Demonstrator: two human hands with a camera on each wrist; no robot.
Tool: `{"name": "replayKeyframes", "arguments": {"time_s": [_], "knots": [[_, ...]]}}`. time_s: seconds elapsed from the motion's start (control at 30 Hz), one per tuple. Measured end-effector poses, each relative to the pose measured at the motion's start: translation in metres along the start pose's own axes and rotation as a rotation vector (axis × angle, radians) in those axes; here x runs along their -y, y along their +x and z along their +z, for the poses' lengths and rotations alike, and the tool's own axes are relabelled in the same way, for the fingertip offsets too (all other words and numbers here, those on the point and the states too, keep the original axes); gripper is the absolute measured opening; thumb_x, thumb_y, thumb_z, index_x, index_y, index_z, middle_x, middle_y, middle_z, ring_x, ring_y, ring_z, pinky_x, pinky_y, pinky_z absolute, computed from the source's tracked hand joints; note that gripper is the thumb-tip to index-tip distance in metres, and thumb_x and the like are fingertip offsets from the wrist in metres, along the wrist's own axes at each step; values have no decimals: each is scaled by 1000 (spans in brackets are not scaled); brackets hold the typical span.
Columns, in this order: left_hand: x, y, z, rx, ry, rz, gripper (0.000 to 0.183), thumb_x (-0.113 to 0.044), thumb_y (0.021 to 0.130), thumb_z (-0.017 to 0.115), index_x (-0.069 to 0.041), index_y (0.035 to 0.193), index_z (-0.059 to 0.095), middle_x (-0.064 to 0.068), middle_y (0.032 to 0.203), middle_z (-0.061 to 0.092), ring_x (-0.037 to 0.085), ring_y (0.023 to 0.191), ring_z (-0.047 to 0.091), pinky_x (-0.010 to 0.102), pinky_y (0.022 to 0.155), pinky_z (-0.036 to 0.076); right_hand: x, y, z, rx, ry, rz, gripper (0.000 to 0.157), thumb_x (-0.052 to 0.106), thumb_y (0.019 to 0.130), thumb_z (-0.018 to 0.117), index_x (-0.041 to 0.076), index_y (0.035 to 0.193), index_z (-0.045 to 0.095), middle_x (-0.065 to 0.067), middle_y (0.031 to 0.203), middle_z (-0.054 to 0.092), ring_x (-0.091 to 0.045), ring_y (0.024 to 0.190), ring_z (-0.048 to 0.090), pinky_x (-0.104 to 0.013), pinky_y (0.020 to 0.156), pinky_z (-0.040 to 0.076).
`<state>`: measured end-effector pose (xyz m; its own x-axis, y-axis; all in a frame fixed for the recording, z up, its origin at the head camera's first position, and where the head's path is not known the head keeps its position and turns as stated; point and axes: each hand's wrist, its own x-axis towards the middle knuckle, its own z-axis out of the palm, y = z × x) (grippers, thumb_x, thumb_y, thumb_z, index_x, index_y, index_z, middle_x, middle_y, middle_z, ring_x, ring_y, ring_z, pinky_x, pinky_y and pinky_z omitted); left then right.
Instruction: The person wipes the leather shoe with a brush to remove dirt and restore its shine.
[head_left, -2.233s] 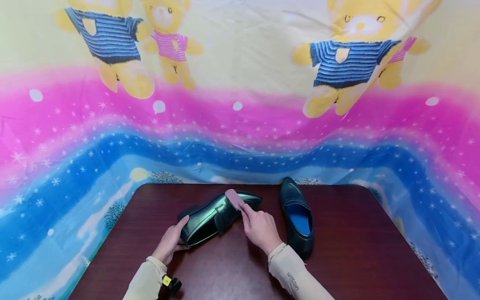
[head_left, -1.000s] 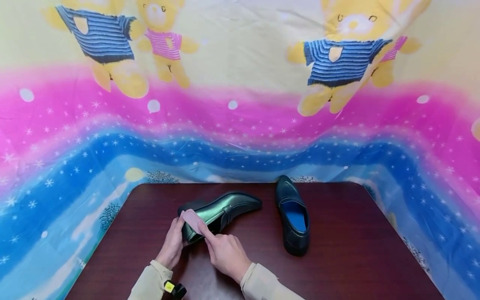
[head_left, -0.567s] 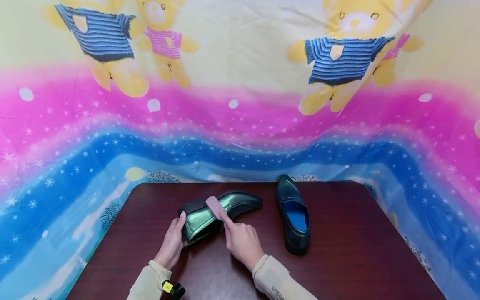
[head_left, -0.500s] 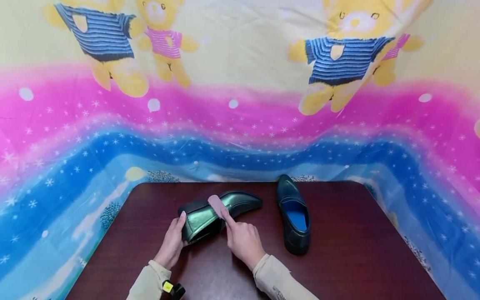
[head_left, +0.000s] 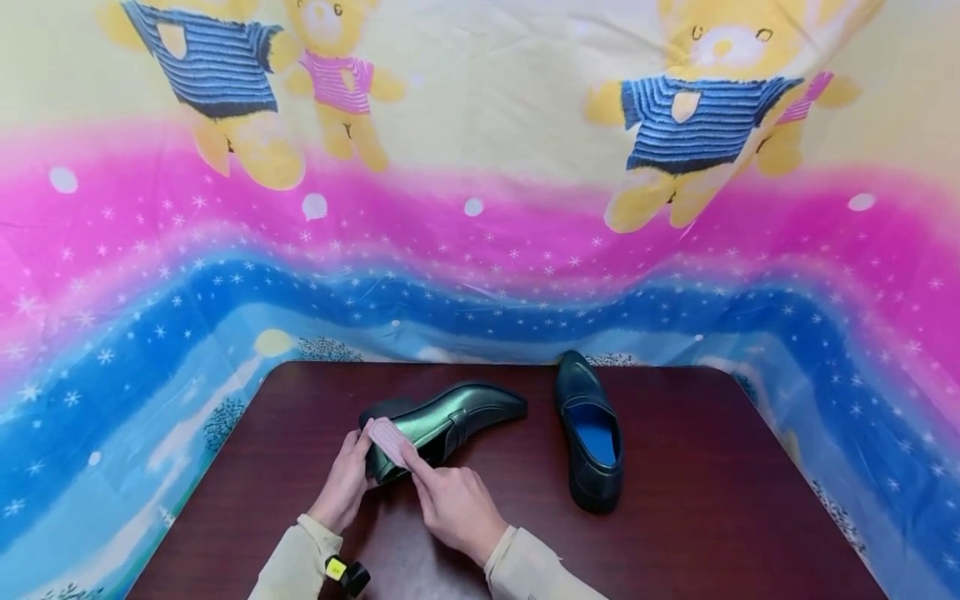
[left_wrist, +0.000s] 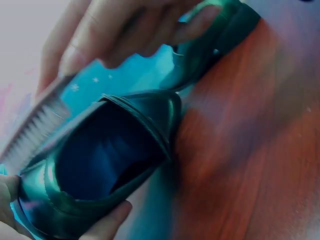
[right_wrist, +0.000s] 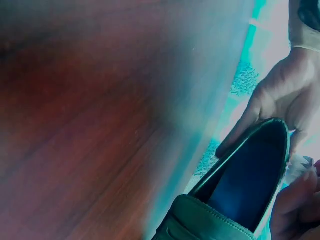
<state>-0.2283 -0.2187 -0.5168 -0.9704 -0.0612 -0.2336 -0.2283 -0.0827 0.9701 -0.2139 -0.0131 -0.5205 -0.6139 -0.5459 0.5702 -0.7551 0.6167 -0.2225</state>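
A dark leather loafer (head_left: 480,404) lies tilted on its side, its toe pointing right. My left hand (head_left: 343,486) grips it by the heel, fingers and thumb on either side in the left wrist view. In my right hand (head_left: 463,507) is a small pink-backed brush (head_left: 387,441) with pale bristles (left_wrist: 41,129), held against the shoe's side close to the heel. The brush's far end comes right up to the left thumb. The loafer's blue-lined opening (right_wrist: 250,175) shows in the right wrist view.
A matching loafer (head_left: 588,433) with a blue insole stands upright to the right, toe toward the back edge. The dark red-brown table (head_left: 712,467) has rounded far corners. Behind it hangs a cloth (head_left: 480,283) printed with bears and snowflakes.
Over the past half second the brush has slid from the loafer's middle back to its heel, my right hand moving left and toward me. The left hand keeps its grip.
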Motion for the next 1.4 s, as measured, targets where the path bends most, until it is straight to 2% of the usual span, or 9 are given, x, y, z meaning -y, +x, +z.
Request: {"name": "replayKeyframes", "arguments": {"time_s": [0.17,0.33,0.43,0.57,0.77,0.87,1.07,1.23,1.4], "knots": [[-2,-2,-2,-11,2,-10,86,-64,106,35,0,160,13,24,148,38,25,122,53,44,96,49,-12,1,-1,-48,-68,9,54,15,97,69,24,149,57,9,51,45,-7,42,43,-23,41,30],[0,-2,-3,-19,-9,-15,83,-63,107,36,0,157,17,21,137,47,14,103,59,38,87,51,-33,-1,-9,-82,-131,127,48,17,95,70,25,142,64,7,50,45,-12,42,44,-28,42,32],[1,-1,-2,-16,-15,-8,82,-62,107,37,1,157,18,21,138,47,14,103,60,38,86,51,-41,0,-15,-80,-142,180,47,16,96,70,24,141,64,5,50,46,-15,43,46,-30,42,34],[0,-1,-2,-2,-5,-4,83,-63,106,37,-1,157,17,23,141,45,17,108,59,39,88,51,-39,2,-20,-34,-71,184,48,17,99,65,24,147,60,5,52,49,-14,46,49,-30,46,38],[0,-2,-2,8,24,-4,87,-64,107,34,-1,161,9,26,156,31,34,135,44,45,98,49,-21,5,-19,84,76,73,49,20,105,58,28,153,52,11,52,44,-2,46,39,-21,48,35],[1,-2,0,-1,15,8,79,-59,109,32,0,159,13,26,155,32,32,133,47,44,95,50,-13,7,-15,112,73,20,46,21,106,58,26,151,55,11,52,45,1,45,37,-19,46,31],[5,-2,0,-20,-32,4,73,-56,110,34,0,155,20,21,145,43,14,113,56,38,88,51,-13,8,-10,91,-6,1,43,20,102,63,25,145,61,10,50,46,-2,43,39,-21,43,29],[6,-2,-3,9,-29,-9,85,-62,107,36,1,159,13,24,148,40,20,119,54,40,91,52,-34,3,-14,8,-73,55,43,22,99,66,29,142,65,9,51,49,-8,44,44,-24,43,31],[7,-1,-4,-6,-21,-18,85,-62,107,39,1,158,15,25,147,41,27,122,55,39,91,52,-53,0,-21,-9,-107,167,48,21,97,68,35,143,63,8,50,43,-9,44,35,-25,44,27]]}}
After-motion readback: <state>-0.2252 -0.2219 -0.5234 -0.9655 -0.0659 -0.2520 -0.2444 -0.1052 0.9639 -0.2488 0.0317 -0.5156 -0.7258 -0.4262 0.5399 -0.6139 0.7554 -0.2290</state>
